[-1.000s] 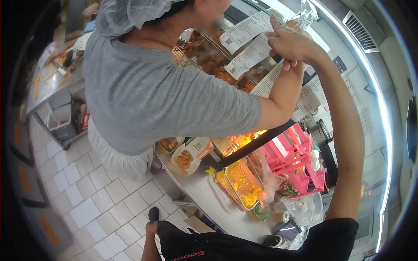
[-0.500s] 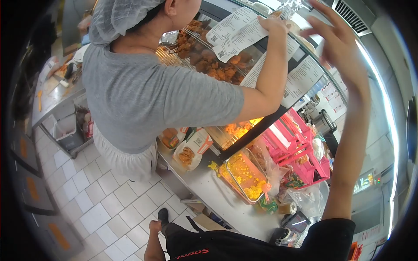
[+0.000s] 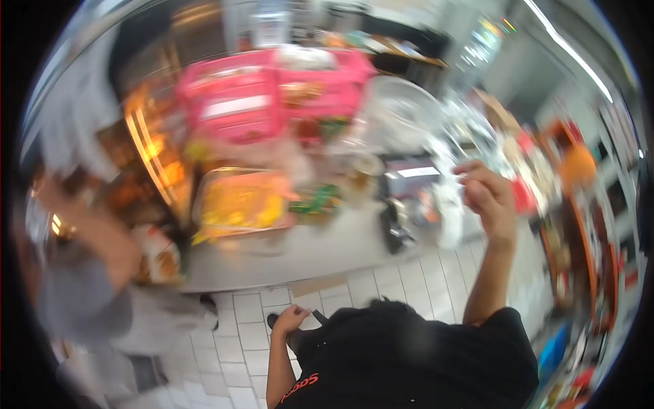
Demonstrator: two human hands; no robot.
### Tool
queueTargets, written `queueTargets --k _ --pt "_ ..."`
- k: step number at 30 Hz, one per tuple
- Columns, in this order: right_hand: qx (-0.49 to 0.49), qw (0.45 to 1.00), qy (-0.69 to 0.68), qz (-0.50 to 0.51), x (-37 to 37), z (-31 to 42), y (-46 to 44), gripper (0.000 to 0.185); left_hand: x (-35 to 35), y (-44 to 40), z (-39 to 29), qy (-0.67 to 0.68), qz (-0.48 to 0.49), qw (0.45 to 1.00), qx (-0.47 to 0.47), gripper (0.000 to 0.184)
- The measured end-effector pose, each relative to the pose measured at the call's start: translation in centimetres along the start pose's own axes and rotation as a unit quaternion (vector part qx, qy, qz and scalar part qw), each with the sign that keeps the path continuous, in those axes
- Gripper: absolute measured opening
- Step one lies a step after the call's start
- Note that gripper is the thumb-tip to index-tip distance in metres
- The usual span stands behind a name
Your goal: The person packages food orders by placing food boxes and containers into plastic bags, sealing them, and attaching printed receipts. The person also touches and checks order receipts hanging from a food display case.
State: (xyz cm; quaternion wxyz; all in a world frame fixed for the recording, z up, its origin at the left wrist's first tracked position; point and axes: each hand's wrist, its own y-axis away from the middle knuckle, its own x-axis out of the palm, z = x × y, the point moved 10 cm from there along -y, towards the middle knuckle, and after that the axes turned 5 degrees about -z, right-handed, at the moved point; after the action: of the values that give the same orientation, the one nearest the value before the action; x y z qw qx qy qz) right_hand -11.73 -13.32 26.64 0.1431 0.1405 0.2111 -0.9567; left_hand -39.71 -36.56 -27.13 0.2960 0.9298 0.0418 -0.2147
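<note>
The picture is blurred by motion. My right hand (image 3: 489, 203) is raised at the right, above the counter's edge, its fingers loosely bent and apart, with nothing visible in it. Near it are a dark device (image 3: 412, 174) and crumpled clear plastic (image 3: 449, 211). Low beside my black shirt, my left hand (image 3: 291, 319) hangs over the tiled floor with its fingers curled together and nothing seen in them. A tray of yellow food (image 3: 244, 203) rests on the metal counter (image 3: 300, 262), with a green packet (image 3: 317, 203) beside it.
Pink baskets (image 3: 231, 102) stand behind the tray, and a clear plastic tub (image 3: 402, 112) is right of them. A lit food case (image 3: 153, 146) is at the left. A co-worker in grey (image 3: 78, 293) stands at the left edge by a food box (image 3: 162, 255). Orange shelving (image 3: 579, 232) is at the right.
The view has swung right, moving the co-worker and food case to the left edge. My right hand has come down from near the paper slips, its pointing finger now bent.
</note>
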Motion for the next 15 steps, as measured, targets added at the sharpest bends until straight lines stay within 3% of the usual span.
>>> queueTargets --k 4,9,11,13,15 --pt "0.108 0.990 -0.076 -0.044 -12.0 -13.7 6.3 0.017 8.1 -0.7 -20.3 0.003 0.113 0.984 0.134 0.040" --pt "0.278 0.952 -0.110 -0.068 -19.7 -26.5 14.0 0.018 21.2 -3.4 -35.0 0.109 0.157 0.962 0.193 0.041" --pt "0.326 0.938 -0.109 -0.050 -20.6 -31.4 16.6 0.019 25.2 -5.7 -38.0 0.146 0.067 0.959 0.234 0.043" --pt "0.363 0.926 -0.103 -0.021 -20.3 -35.8 19.3 0.020 27.1 -7.2 -40.9 0.162 -0.082 0.952 0.248 0.048" --pt "0.379 0.919 -0.105 0.000 -19.7 -38.2 20.5 0.021 29.7 -10.1 -43.3 0.177 -0.012 0.957 0.231 0.046"
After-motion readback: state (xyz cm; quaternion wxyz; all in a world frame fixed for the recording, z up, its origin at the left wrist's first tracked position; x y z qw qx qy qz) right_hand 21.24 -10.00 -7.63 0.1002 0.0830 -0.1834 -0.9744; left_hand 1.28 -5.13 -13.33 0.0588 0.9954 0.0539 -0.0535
